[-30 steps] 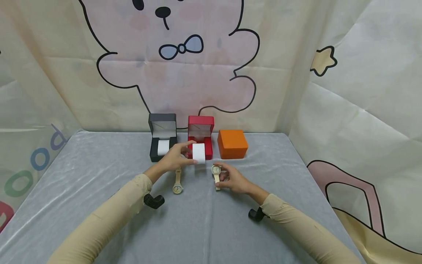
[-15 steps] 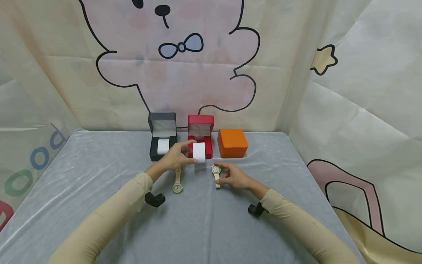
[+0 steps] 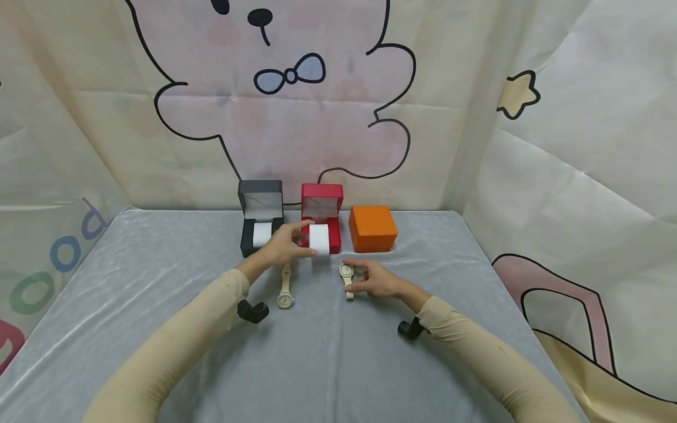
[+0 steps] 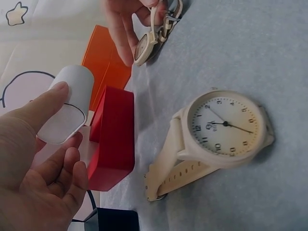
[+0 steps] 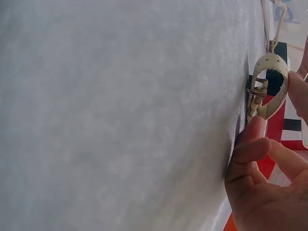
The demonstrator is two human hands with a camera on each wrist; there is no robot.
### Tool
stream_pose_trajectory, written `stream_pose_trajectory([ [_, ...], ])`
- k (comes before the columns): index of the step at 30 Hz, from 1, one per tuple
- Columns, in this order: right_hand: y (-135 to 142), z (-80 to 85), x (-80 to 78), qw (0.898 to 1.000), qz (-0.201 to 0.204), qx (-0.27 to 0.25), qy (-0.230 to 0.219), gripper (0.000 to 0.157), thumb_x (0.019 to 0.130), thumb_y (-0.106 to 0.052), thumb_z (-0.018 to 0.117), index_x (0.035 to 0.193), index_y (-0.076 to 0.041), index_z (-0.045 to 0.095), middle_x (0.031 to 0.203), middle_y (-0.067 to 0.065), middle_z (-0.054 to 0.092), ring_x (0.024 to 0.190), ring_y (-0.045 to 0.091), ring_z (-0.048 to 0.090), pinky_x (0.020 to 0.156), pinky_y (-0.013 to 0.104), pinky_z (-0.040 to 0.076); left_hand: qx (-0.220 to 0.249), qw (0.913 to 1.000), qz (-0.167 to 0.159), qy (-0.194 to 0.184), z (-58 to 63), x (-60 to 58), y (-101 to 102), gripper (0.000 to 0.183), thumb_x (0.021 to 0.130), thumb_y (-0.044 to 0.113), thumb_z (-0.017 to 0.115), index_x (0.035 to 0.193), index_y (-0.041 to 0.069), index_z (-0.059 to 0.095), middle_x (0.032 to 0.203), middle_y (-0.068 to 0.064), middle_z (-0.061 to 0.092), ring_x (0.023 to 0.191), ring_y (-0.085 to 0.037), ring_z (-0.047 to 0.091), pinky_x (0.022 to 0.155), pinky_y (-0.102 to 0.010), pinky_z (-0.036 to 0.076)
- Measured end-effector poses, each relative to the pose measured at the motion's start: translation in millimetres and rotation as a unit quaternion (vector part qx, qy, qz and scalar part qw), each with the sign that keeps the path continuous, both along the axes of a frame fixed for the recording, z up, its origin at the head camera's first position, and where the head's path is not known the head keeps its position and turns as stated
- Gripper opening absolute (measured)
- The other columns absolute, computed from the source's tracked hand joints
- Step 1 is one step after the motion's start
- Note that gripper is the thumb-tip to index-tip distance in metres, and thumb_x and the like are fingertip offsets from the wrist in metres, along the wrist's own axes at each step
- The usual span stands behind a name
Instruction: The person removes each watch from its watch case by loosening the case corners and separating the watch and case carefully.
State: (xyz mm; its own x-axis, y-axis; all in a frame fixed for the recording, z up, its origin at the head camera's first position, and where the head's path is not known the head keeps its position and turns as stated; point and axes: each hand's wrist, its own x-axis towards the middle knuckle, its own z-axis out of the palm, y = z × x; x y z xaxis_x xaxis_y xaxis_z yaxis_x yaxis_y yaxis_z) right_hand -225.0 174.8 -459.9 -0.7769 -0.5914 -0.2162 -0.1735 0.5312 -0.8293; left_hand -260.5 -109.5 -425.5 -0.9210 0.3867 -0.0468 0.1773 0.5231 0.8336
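My left hand (image 3: 281, 245) pinches a white watch cushion (image 3: 319, 239) in front of the open red watch box (image 3: 322, 191). The left wrist view shows the thumb on top of the cushion (image 4: 74, 84) and the other fingers curled below. To the right, my right hand (image 3: 378, 279) holds a cream wristwatch (image 3: 347, 271) low at the cloth, fingers at its dial end and its strap. Its buckled strap (image 5: 276, 60) forms a loop beside the fingers in the right wrist view. A second cream wristwatch (image 3: 285, 301), round-faced, lies buckled on the cloth near my left wrist.
An open dark watch box (image 3: 261, 187) with a white cushion (image 3: 262, 235) inside stands left of the red one. At right is a closed orange box (image 3: 372, 229). Grey cloth (image 3: 333, 364) covers the table, and a printed curtain (image 3: 444, 147) hangs right behind the boxes.
My left hand and the cushion have shifted slightly forward, nearer the red box. The right hand stays at its watch with only a slight shift.
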Motion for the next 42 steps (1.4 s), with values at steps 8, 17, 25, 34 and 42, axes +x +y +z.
stream_pose_trajectory([
  [8,2,-0.2,-1.2,1.000,-0.003,-0.014,0.004,0.068,0.092,-0.012,0.074,0.151,0.001,0.043,0.137,0.017,0.053,0.051,0.007,0.038,0.051,0.019,0.036,-0.013,0.9999,0.009,0.000,-2.6,-8.5,1,0.084,0.086,0.020,0.082,0.158,0.013,0.036,0.128,-0.019,0.067,0.108,-0.027,0.061,0.091,-0.038,0.051],
  [17,4,5.1,1.0,0.999,-0.020,-0.031,0.022,0.062,0.093,-0.010,0.073,0.148,0.002,0.047,0.140,0.026,0.055,0.072,0.020,0.064,0.062,0.025,0.050,-0.016,0.9998,0.008,-0.005,1.2,-13.8,2,0.084,0.089,0.020,0.079,0.159,0.009,0.033,0.130,-0.023,0.066,0.112,-0.029,0.062,0.094,-0.040,0.053],
  [25,6,9.5,-2.0,0.999,-0.021,-0.030,0.039,0.058,0.096,-0.014,0.070,0.147,0.002,0.047,0.139,0.029,0.056,0.099,0.029,0.070,0.071,0.035,0.057,-0.022,0.9996,0.011,-0.015,5.3,-21.1,3,0.086,0.090,0.024,0.078,0.160,0.010,0.029,0.136,-0.023,0.063,0.131,-0.034,0.057,0.106,-0.049,0.049],
  [34,6,12.5,-1.9,0.999,-0.034,-0.023,0.032,0.056,0.095,-0.013,0.070,0.147,-0.001,0.050,0.139,0.025,0.057,0.097,0.026,0.069,0.071,0.037,0.057,-0.022,0.9996,0.002,-0.019,1.5,-33.5,6,0.085,0.091,0.022,0.077,0.160,0.010,0.029,0.137,-0.024,0.062,0.129,-0.035,0.058,0.106,-0.048,0.049],
  [42,6,12.6,-2.4,0.998,-0.030,-0.018,0.044,0.056,0.095,-0.015,0.070,0.146,-0.001,0.050,0.139,0.025,0.057,0.102,0.030,0.068,0.072,0.036,0.056,-0.032,0.9993,0.010,-0.015,-1.7,-39.2,10,0.082,0.092,0.024,0.076,0.159,0.008,0.031,0.138,-0.023,0.060,0.130,-0.033,0.057,0.103,-0.044,0.051],
])
